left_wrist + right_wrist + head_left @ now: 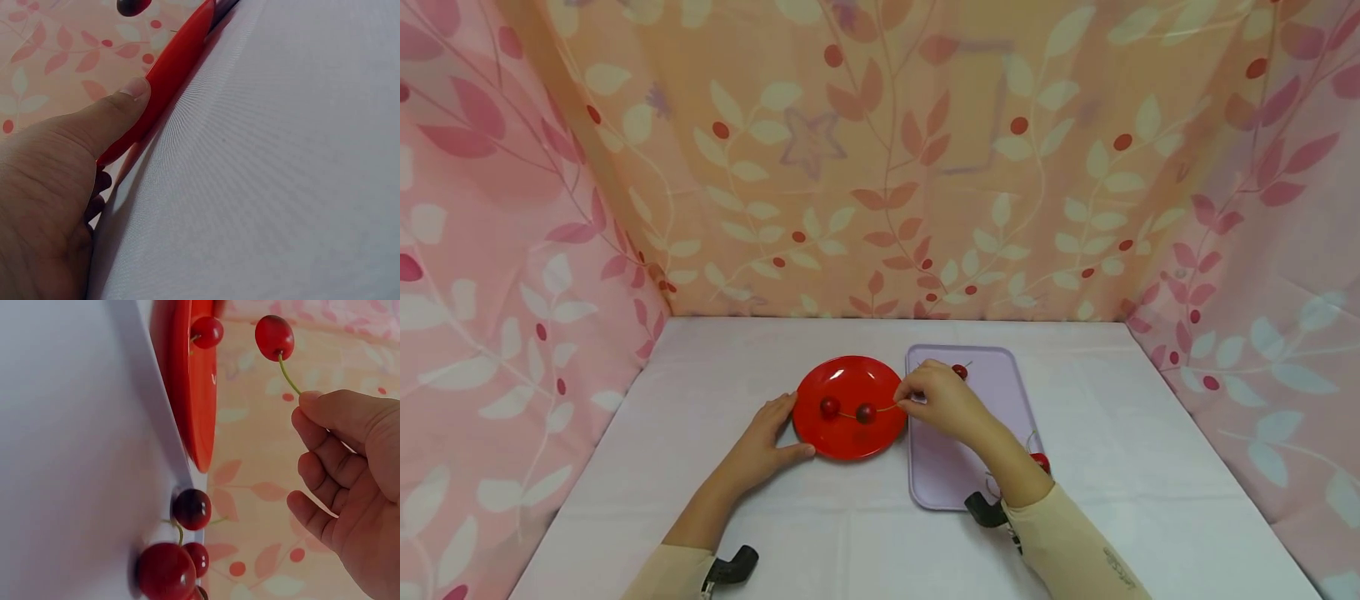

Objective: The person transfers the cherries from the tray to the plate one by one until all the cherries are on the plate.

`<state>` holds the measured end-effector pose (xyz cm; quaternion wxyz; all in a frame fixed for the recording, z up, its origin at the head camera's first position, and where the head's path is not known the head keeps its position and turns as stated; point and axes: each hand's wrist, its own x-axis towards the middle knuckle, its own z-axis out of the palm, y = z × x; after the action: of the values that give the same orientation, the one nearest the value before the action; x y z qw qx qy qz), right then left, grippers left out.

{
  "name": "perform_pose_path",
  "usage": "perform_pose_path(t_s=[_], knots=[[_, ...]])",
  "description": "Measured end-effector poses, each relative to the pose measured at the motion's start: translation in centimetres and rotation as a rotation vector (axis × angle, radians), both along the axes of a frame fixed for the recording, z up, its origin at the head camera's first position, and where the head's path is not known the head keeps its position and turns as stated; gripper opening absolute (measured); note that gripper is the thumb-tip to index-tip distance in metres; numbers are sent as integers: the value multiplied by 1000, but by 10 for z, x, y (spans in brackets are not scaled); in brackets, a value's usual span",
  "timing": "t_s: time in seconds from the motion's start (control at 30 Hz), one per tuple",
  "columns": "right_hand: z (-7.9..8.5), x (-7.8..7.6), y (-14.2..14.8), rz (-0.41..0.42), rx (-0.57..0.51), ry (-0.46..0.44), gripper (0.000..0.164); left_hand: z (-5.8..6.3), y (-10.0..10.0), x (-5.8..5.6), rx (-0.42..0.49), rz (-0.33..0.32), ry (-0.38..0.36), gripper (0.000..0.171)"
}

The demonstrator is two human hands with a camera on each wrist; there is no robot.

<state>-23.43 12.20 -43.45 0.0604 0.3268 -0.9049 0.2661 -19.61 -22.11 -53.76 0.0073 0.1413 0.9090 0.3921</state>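
My right hand point(946, 403) pinches the green stem of a cherry point(275, 337) between thumb and forefinger. The dark red fruit point(866, 413) hangs off the stem's end, above the red plate point(850, 448). In the right wrist view the other fingers are loosely bent. Another cherry point(830, 407) lies on the plate, left of the held one. At the plate's left side, my left hand point(766, 446) holds the rim, fingers at the upper left and thumb at the lower left. The left wrist view shows that thumb point(128, 103) against the plate's outer edge.
A lilac tray point(943, 479) lies right of the plate, partly beneath my right forearm. It bears several cherries, one near its far edge point(959, 372) and others by its right side point(1040, 461). White cloth point(820, 533) covers the table; patterned curtains point(880, 167) surround it.
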Motion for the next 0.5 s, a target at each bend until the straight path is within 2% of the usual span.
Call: perform_pose_path(t_s=[0.5], knots=[[-3, -20, -32, -21, 45, -143, 3, 1, 1, 0, -5, 14, -26, 106]])
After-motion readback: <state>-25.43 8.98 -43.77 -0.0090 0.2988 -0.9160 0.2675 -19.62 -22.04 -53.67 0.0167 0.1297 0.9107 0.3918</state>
